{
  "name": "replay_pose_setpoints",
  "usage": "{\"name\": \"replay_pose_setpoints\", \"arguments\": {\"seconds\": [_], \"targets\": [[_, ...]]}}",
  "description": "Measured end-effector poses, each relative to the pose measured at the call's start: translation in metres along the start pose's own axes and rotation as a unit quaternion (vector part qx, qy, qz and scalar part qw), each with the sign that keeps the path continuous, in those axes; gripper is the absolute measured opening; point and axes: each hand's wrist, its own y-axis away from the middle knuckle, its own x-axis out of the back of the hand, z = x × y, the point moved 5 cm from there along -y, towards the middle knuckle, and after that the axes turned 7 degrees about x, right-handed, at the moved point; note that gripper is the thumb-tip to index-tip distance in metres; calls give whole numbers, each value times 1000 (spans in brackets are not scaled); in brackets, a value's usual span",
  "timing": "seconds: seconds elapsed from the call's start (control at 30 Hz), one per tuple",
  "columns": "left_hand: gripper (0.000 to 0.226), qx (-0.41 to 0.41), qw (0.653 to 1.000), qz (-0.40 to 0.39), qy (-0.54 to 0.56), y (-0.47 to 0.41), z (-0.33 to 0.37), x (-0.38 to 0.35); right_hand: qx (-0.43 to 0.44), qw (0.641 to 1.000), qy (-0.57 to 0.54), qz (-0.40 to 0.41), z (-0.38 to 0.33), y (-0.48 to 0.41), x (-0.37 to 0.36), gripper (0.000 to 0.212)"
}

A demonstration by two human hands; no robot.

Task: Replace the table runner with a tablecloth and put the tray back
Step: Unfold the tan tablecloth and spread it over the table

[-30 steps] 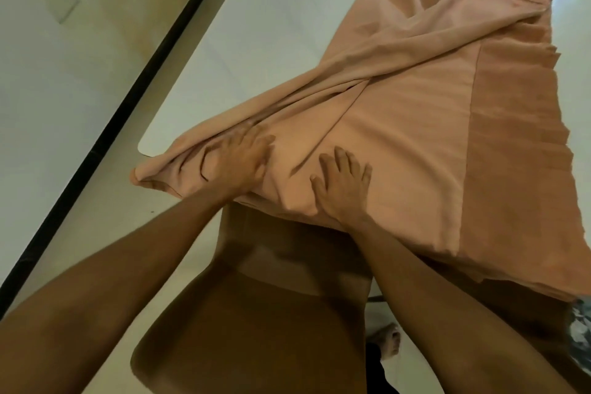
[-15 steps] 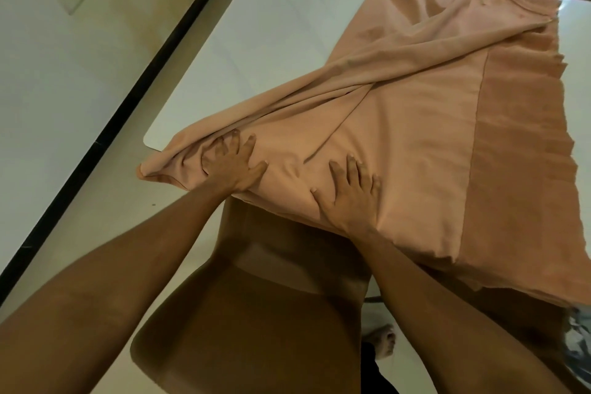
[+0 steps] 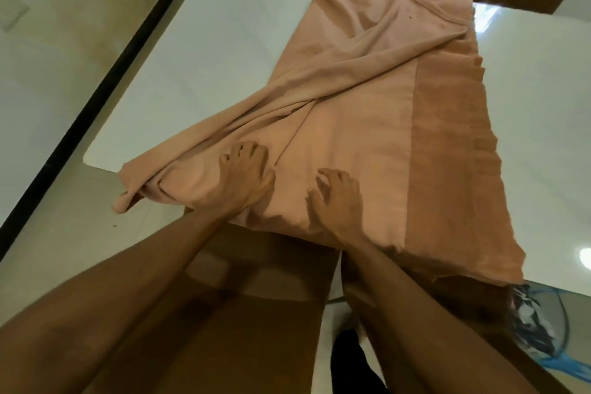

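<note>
Across the centre of the frame, a peach-pink fabric tablecloth (image 3: 361, 125) is seen lying partly folded and rumpled on a glossy white rectangular table (image 3: 204, 54). Diagonal creases run from upper right down to lower left, where a bunched corner hangs past the table's near edge. A darker band of the cloth runs down its right side. The left hand (image 3: 244, 181) is pressed on the cloth at lower centre, fingers curled, gathering fabric. The right hand (image 3: 337, 201) is set just beside it, fingers bent against the cloth; whether fabric is pinched cannot be told. A brown chair (image 3: 256, 313) is seen below, under both forearms. Cream floor tiles with a black border strip (image 3: 96, 86) fill the left.
</note>
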Motion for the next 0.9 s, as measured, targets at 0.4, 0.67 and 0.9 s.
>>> {"name": "replay_pose_setpoints", "arguments": {"seconds": [0.4, 0.67, 0.9], "targets": [[65, -73, 989, -126, 11, -114, 195, -69, -61, 981, 184, -12, 197, -131, 124, 71], [51, -31, 999, -12, -33, -135, 223, -87, -19, 983, 178, 30, 226, -136, 127, 65], [58, -40, 998, -25, -37, -95, 233, -87, -18, 983, 181, 34, 237, -100, 139, 67]]}}
